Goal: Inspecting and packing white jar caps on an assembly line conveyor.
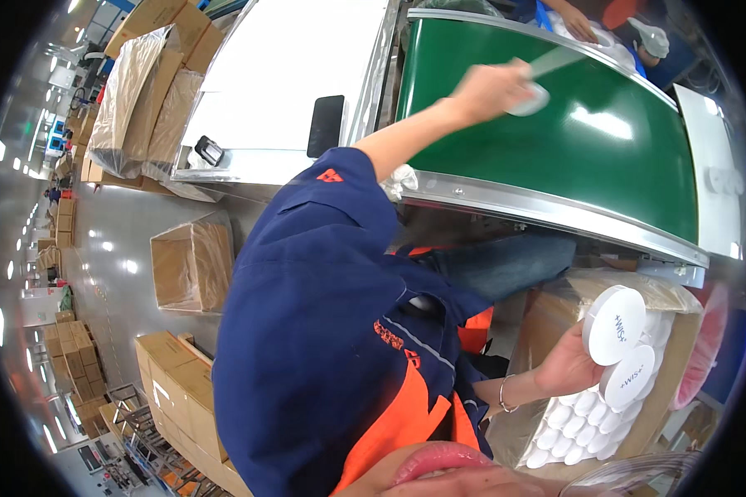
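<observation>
My left hand (491, 91) reaches out over the green conveyor belt (464, 153), its fingers bent around a white round lid (532, 101). A pale streak beside those fingers is too blurred to name. At the lower right my right hand (574, 364) grips two white round lids, one thick-edged upper lid (617, 325) and a lower lid (627, 378) just under it, both with dark print. Beneath this hand stands a plastic-lined cardboard box (547, 315) with rows of white round pieces (574, 427) in it.
A white-topped table (265, 74) holds a black phone (326, 124) and a small black object (209, 151). Across the belt, another person's hand (578, 23) rests by white items in a blue bag. An open carton (192, 265) and stacked boxes (174, 381) stand on the floor at left.
</observation>
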Action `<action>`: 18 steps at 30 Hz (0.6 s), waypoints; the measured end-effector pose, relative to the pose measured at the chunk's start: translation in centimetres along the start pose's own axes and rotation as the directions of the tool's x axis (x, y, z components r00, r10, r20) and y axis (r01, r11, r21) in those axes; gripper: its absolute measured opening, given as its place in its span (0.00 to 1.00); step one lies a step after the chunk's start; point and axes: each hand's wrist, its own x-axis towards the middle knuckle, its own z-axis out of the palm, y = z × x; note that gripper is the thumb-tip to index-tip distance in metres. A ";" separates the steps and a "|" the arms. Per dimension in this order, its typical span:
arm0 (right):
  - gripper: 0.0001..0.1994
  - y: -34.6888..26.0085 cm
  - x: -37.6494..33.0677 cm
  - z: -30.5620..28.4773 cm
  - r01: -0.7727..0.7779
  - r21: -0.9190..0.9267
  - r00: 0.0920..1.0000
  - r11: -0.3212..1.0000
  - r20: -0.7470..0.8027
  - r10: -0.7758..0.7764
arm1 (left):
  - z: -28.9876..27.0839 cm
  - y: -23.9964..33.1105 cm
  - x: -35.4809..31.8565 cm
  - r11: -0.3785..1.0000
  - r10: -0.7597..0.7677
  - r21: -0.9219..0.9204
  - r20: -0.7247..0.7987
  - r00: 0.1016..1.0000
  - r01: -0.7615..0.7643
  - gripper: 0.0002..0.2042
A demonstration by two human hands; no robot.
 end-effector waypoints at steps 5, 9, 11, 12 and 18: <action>0.25 -0.7 0.8 -1.0 -0.019 -0.011 1.000 1.000 0.013 0.019 | -16.0 -16.6 -13.2 0.643 -0.167 0.713 -0.225 0.960 0.278 0.08; 0.25 0.2 1.2 -1.2 -0.023 0.074 0.997 0.997 -0.073 0.028 | -23.4 -17.2 -20.6 0.349 -0.622 0.390 -0.584 0.522 0.852 0.17; 0.25 1.1 1.3 -1.2 -0.040 0.135 0.996 0.990 -0.076 0.050 | -23.6 -17.8 -23.5 0.306 -0.674 0.405 -0.547 0.496 0.862 0.17; 0.26 1.3 1.1 -1.3 -0.085 0.150 0.992 0.985 -0.077 0.098 | -23.2 -18.0 -24.4 0.324 -0.599 0.550 -0.510 0.617 0.770 0.17; 0.28 1.8 0.7 -1.4 -0.107 0.226 0.973 0.968 -0.176 0.148 | -26.8 -21.0 -29.3 0.208 -0.460 0.741 -0.502 0.732 0.639 0.05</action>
